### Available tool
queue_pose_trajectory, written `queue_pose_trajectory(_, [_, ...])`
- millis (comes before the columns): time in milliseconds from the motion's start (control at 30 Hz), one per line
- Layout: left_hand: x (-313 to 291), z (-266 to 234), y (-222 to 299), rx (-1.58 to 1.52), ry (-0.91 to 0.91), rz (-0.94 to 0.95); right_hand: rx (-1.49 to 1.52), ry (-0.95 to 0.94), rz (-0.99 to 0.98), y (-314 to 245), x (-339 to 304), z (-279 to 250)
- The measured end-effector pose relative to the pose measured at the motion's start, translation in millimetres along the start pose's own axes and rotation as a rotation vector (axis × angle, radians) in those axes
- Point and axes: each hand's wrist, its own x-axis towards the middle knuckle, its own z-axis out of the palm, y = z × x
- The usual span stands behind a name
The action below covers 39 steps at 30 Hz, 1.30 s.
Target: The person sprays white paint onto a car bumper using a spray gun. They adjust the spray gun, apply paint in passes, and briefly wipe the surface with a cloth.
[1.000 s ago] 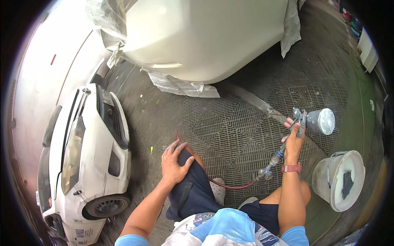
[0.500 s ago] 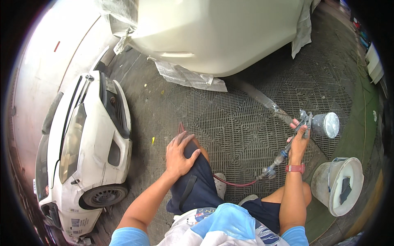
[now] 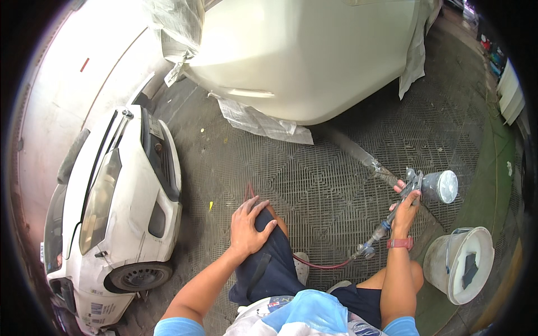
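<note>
My right hand (image 3: 406, 208) is wrapped round a paint spray gun (image 3: 412, 182), which I hold out to the right. Its cup (image 3: 440, 186), grey with a pale lid, points rightward. From the gun's handle, fittings with a small gauge lead down to a red air hose (image 3: 322, 265) that runs behind my legs. My left hand (image 3: 250, 226) lies on my left knee, fingers spread and holding nothing. Ahead of me is a pale, cream-white car body panel (image 3: 314, 61), with masking film (image 3: 260, 124) hanging from its lower edge.
A white bucket (image 3: 437, 263) holding pale liquid and a dark pad (image 3: 469, 270) stands by my right knee. On the left is a white car (image 3: 129, 201). Black grating (image 3: 314, 179) covers the floor, bordered by a green strip (image 3: 488, 179) on the right.
The view has tipped slightly upward, so the panel and both cars sit lower in the picture. My right hand still holds the spray gun, and my left hand stays on the knee.
</note>
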Motion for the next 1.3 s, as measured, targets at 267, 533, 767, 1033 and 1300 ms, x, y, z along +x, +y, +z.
queue_pose_trajectory(267, [0, 1, -3, -0.022, 0.015, 0.021, 0.033, 0.027, 0.043, -5, -3, 4])
queue_pose_trajectory(533, [3, 3, -3, -0.027, 0.0, 0.022, 0.059, 0.032, 0.092, -6, -2, 3])
queue_pose_trajectory(767, [3, 3, -2, -0.023, -0.013, -0.006, 0.1, 0.037, 0.093, -6, -3, 4])
queue_pose_trajectory(1033, [2, 2, 0, -0.032, -0.003, -0.007, 0.099, 0.001, 0.057, -14, -7, 8])
queue_pose_trajectory(1300, [1, 2, 3, -0.01, -0.007, -0.014, 0.101, -0.039, 0.072, -16, -9, 5])
